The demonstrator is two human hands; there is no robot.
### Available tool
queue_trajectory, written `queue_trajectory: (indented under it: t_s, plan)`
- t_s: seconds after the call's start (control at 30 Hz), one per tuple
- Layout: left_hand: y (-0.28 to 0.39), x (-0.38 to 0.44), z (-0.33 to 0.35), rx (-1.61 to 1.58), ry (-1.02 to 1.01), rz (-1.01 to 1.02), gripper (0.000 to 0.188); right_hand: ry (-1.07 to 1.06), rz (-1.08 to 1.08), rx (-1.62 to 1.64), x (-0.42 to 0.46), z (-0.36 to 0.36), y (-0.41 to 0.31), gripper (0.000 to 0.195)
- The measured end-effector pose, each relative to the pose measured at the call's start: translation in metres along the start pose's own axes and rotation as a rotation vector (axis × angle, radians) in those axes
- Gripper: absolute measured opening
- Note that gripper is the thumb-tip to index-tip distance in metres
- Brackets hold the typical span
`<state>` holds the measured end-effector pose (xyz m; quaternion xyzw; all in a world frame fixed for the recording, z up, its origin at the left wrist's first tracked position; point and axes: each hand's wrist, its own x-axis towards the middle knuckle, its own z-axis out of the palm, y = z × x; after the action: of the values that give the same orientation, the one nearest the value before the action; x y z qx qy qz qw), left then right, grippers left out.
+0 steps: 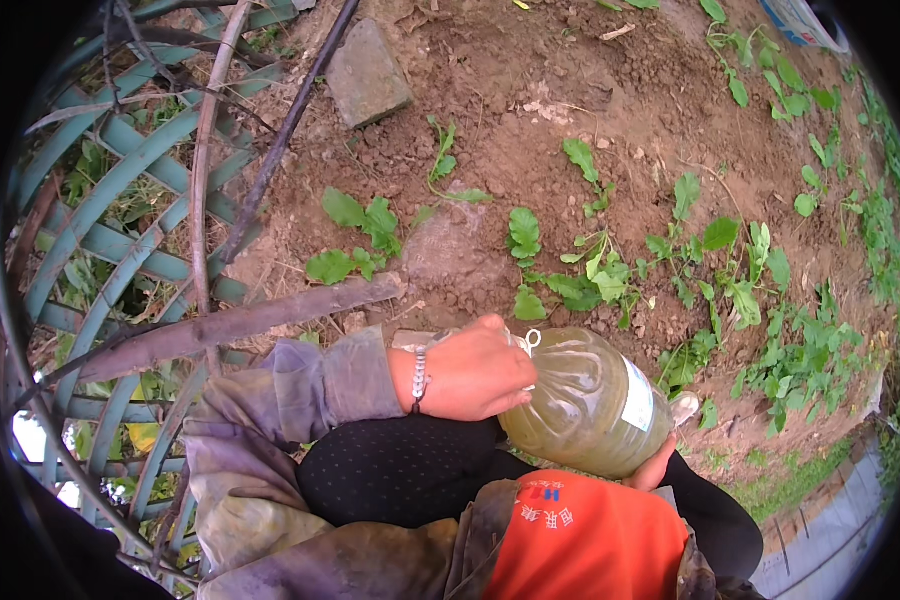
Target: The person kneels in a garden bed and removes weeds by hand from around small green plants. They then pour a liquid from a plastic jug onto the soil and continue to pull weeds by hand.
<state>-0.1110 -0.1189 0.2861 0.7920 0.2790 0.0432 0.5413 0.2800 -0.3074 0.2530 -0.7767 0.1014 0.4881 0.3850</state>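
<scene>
A large clear plastic jug (pixel 581 397) lies tilted on its side before my knees, its neck end pointing left. Murky yellow-green liquid shows through its ribbed wall, and a white label is stuck near the base. My left hand (pixel 472 371), with a beaded bracelet at the wrist, is closed around the neck end and hides the mouth. Beside those fingers a small white plastic ring (pixel 532 339) sticks out. My right hand (pixel 652 463) supports the jug low near its base; most of that hand is hidden behind it.
Leafy green seedlings (pixel 600 281) grow in the brown soil (pixel 510 157) ahead, around a damp patch (pixel 450 236). A lattice fence (pixel 120 247) with branches stands left. A wooden strip (pixel 270 319) reaches toward the plants. Farther off are a stone block (pixel 367 75) and a bucket (pixel 802 22).
</scene>
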Motion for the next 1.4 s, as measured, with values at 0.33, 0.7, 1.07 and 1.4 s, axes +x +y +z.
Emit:
queue_trajectory:
  t_s: [0.33,0.7,1.07,1.4]
  plan:
    - [-0.012,-0.005,0.007,-0.002,0.036,-0.025,0.019,0.032,-0.034,-0.047,0.002,-0.005,0.008,0.068]
    - [-0.012,-0.001,0.006,0.010,0.085,-0.006,0.019,0.014,-0.032,-0.053,-0.007,0.013,-0.003,0.067]
    - [-0.022,0.004,0.003,-0.013,0.047,-0.041,0.020,0.006,-0.029,-0.062,0.004,0.000,0.001,0.066]
    - [-0.024,0.003,0.004,0.002,0.071,-0.029,0.023,0.028,-0.065,-0.071,-0.005,0.009,0.000,0.065]
